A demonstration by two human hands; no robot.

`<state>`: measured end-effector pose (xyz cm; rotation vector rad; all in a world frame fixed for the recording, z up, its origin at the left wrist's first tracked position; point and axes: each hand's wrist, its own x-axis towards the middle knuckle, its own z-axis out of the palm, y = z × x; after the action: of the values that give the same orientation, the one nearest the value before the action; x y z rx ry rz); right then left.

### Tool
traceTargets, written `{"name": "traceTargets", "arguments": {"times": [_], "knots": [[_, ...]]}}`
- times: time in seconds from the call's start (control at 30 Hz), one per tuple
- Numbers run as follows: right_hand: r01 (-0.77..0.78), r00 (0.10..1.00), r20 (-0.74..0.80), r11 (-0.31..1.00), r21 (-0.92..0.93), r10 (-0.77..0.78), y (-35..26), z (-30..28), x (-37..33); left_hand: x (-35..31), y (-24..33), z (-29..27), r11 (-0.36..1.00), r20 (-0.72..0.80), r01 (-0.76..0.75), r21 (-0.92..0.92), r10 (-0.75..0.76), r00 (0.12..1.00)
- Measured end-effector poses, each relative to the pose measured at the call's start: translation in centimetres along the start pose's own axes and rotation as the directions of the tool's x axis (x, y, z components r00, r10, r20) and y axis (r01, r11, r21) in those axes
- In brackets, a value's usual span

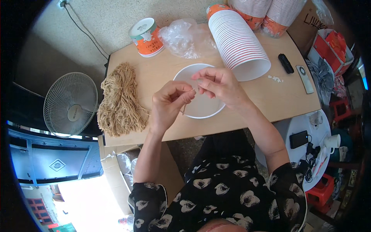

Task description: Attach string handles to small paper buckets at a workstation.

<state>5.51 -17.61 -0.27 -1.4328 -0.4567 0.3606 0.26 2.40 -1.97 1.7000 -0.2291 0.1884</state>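
Observation:
My left hand (170, 100) is closed in a pinch on a thin tan cord (183, 109), whose loose end hangs below the fingers. Close to its fingertips, my right hand (218, 86) has its fingers loosely curled and apart, with nothing visible in them. Both hands are above a round white paper bucket (203, 110) that stands on the table, mouth up. A thick bundle of tan cords (123, 102) lies to the left of my left hand.
On the wooden table (166, 131) lie nested white buckets (239, 42), a lidded orange bucket (148, 42), crumpled clear plastic (187, 38), small white bits (275, 79), a black object (286, 63) and a pale remote-like object (305, 79). A fan (71, 104) stands left; a round white side table (284, 131) stands right.

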Motion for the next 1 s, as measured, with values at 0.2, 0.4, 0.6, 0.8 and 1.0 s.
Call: {"name": "traceTargets", "arguments": {"times": [0.2,0.4,0.6,0.8,1.0], "knots": [[0.167,0.985,-0.042,0.986,-0.024,-0.168,0.9,-0.2,-0.7,0.8,1.4,-1.6,0.952,0.170,0.274,-0.132,-0.251,0.953],[0.419,0.844,-0.077,0.742,-0.524,-0.531,1.8,1.1,-3.0,0.9,1.2,-1.5,0.903,0.185,0.350,-0.247,-0.311,0.932],[0.442,0.686,-0.041,0.461,-0.769,-0.726,2.7,2.9,-3.1,0.5,0.8,-1.0,0.909,0.164,0.331,-0.253,-0.297,0.941],[0.453,0.711,-0.052,0.513,-0.730,-0.701,2.5,3.1,-3.1,0.1,1.2,-0.8,0.908,0.171,0.319,-0.273,-0.280,0.944],[0.411,0.815,-0.131,0.724,-0.554,-0.564,2.4,2.9,-3.2,-0.1,1.5,-1.0,0.899,0.185,0.334,-0.284,-0.290,0.939]]}}
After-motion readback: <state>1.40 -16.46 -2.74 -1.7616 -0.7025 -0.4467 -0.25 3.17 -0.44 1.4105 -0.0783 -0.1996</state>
